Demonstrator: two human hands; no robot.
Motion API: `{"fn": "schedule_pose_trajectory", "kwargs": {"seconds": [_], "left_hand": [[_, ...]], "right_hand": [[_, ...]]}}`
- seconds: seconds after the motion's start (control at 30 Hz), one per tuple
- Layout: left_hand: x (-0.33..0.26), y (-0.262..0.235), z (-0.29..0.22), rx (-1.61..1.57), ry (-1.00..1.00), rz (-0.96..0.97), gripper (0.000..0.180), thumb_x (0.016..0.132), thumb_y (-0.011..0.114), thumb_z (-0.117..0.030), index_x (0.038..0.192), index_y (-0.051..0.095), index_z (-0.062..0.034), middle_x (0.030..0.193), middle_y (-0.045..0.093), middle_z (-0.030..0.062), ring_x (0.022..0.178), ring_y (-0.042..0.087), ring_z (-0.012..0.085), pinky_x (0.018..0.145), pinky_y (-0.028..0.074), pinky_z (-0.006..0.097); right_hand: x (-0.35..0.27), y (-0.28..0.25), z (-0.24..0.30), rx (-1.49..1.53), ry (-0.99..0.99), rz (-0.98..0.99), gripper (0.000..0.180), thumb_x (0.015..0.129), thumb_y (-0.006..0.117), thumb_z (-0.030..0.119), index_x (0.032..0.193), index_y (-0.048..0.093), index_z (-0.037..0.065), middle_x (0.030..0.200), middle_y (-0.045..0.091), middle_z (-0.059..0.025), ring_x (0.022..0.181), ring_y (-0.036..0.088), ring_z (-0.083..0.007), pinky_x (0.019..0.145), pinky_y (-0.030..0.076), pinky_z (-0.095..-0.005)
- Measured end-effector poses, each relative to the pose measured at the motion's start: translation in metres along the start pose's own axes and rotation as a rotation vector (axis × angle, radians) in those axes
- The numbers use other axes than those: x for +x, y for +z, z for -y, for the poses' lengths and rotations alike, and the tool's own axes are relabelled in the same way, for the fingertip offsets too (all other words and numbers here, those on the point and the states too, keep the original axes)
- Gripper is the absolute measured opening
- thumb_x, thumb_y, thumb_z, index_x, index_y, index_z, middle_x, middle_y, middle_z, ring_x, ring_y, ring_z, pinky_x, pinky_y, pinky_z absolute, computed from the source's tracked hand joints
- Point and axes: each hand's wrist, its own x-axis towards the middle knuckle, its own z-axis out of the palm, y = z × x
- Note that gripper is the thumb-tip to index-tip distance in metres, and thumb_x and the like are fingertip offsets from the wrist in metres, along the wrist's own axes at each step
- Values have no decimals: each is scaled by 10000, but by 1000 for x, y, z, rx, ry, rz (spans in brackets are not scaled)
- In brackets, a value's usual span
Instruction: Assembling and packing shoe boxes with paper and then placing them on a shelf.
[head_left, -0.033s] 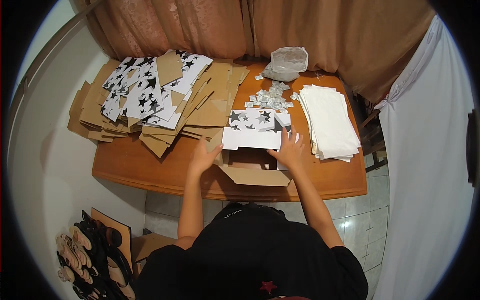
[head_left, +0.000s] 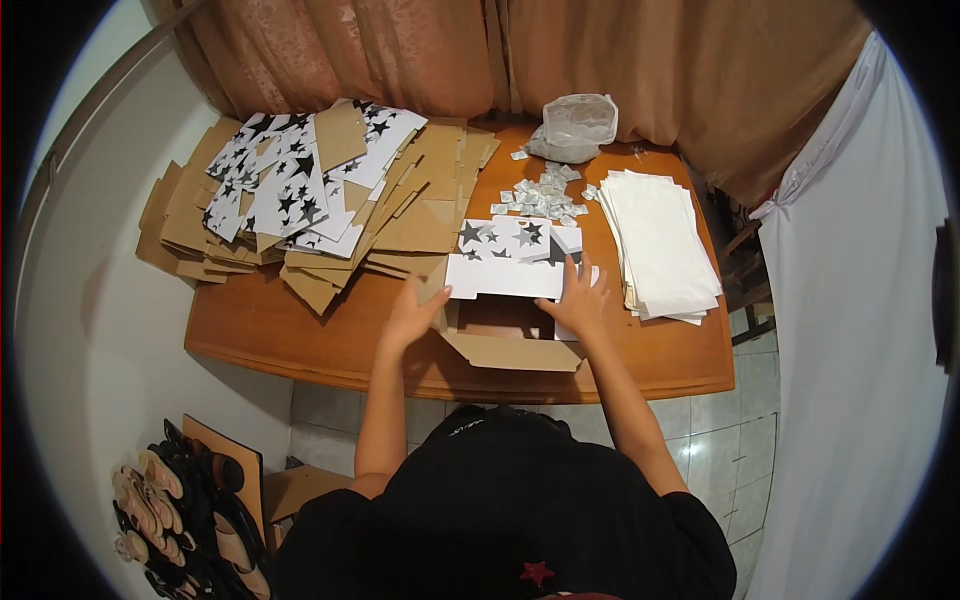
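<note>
A partly folded cardboard box (head_left: 512, 277) printed with black and grey stars lies near the table's front edge. Its white flap is raised, a brown flap (head_left: 515, 352) points toward me, and the dark inside shows between them. My left hand (head_left: 411, 316) grips the box's left side, thumb against the white flap's corner. At the right side, my right hand (head_left: 578, 303) has its thumb by the opening and its fingers over the outer wall. Just beyond the box lie several small pale sachets (head_left: 540, 197).
Flattened cardboard pieces (head_left: 415, 215), some star-printed, are heaped at the left of the wooden table (head_left: 300, 335). White paper sheets (head_left: 660, 245) are stacked at the right. A clear plastic bag (head_left: 578, 125) stands at the back. Shoes (head_left: 155, 505) sit at the lower left.
</note>
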Motion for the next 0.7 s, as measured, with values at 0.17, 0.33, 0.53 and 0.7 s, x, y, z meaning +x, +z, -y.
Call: {"fn": "schedule_pose_trajectory", "kwargs": {"seconds": [0.17, 0.33, 0.53, 0.7], "left_hand": [[-10, 53, 11, -1, 278, 139, 814, 783, 609, -496, 1302, 356, 78, 1319, 401, 268, 1233, 410, 324, 1031, 291, 406], [-15, 72, 21, 511, 303, 397, 931, 742, 525, -645, 1296, 372, 87, 1406, 290, 232, 1325, 263, 309, 1082, 111, 497], [1, 78, 29, 615, 216, 476, 974, 692, 537, -682, 1283, 399, 79, 1423, 268, 213, 1336, 245, 289, 1088, 86, 493], [4, 68, 24, 508, 189, 510, 934, 678, 591, -647, 1302, 407, 22, 1433, 255, 201, 1352, 206, 284, 1083, 46, 523]], "right_hand": [[3, 11, -5, -5, 26, 45, 974, 588, 718, 538, 1372, 314, 125, 1399, 262, -126, 1260, 163, -478, 934, 207, -693], [2, 11, -4, -24, 27, 65, 965, 623, 681, 573, 1382, 287, 124, 1403, 264, -133, 1269, 152, -484, 926, 205, -704], [1, 12, 0, -72, 25, 67, 976, 632, 669, 594, 1387, 270, 123, 1407, 265, -128, 1281, 143, -481, 917, 215, -706], [1, 15, -3, -92, 51, 39, 991, 614, 691, 583, 1386, 272, 125, 1407, 258, -123, 1286, 135, -466, 915, 223, -704]]}}
